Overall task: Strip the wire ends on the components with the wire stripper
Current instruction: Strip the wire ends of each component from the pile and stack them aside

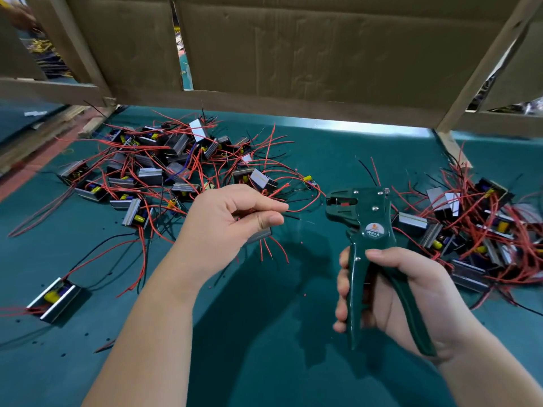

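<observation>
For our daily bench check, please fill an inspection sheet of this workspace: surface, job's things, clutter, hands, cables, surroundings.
Surface: green mat, dark specks on it.
Job's things: wire stripper; held component under the left hand; left pile; right pile; lone component at near left.
Clutter: small red insulation bits.
Grippers: left hand pinches the held component's wires; right hand grips the wire stripper's handles.
Cables: red and black wires, tangled across both piles.
Surroundings: cardboard wall, wooden frame.

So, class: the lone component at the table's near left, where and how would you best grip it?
Probably across its two long aluminium walls, from above: the lone component lies open side up, walls parallel, wires trailing from its ends.
</observation>
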Demonstrator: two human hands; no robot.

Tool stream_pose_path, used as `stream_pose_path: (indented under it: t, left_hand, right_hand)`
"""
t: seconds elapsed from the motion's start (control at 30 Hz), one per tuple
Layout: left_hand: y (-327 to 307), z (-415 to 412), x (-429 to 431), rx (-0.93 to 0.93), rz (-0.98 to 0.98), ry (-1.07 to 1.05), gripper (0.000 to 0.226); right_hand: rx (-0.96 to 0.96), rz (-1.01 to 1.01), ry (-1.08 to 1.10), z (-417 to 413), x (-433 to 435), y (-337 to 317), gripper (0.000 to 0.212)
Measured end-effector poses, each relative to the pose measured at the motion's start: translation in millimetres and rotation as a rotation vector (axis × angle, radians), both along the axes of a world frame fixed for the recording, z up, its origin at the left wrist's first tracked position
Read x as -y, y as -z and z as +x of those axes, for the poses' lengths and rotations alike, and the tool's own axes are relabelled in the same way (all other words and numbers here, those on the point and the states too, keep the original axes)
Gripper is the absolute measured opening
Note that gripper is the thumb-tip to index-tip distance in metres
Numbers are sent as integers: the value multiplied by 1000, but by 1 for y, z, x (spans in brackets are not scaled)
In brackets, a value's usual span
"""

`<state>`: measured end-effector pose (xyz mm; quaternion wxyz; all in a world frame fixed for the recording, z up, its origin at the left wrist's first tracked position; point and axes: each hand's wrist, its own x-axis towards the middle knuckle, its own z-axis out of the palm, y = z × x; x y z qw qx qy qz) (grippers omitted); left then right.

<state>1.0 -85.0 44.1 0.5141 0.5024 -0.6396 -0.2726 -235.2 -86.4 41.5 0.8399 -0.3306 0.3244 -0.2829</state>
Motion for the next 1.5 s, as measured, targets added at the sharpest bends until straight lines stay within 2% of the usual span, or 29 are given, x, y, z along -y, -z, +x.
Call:
stream_pose_path:
  t: [0.13, 0.2, 0.3, 0.4, 0.67, 1.03, 1.17, 1.27, 1.33, 1.4, 1.5]
  left_hand:
    - [1, -6, 1, -70, -8, -61, 5]
    - [1, -14, 2, -123, -12, -73, 9]
    - [0, -24, 2, -246, 13, -38, 10]
    - [-1, -26, 1, -268, 0, -7, 11]
    - [-4, -25, 0, -178, -67, -24, 8]
    - [-3, -28, 0, -143, -67, -6, 8]
    - [2, -23, 0, 60, -104, -67, 11]
    - [7, -21, 2, 114, -71, -80, 20]
    - [9, -23, 4, 173, -58, -92, 28]
    - [10, -25, 5, 183, -40, -110, 26]
    - [11, -26, 7, -61, 72, -92, 25]
  right_hand:
    - [86, 1, -35, 7, -3, 3, 53]
    - [146, -28, -87, 11, -7, 3, 48]
    - [231, -80, -158, 15, -11, 3, 42]
    - [253, -117, -184, 17, -13, 2, 41]
    - [148, -211, -165, 13, -12, 7, 43]
    - [116, -180, -121, 14, -13, 6, 42]
    - [-28, -161, 8, 23, -20, 5, 44]
    - [-108, -133, 137, 27, -18, 6, 41]
    - [-38, -123, 124, 27, -14, 5, 48]
    - [93, -121, 129, 25, -9, 6, 56]
    - [190, -151, 177, 22, -7, 8, 58]
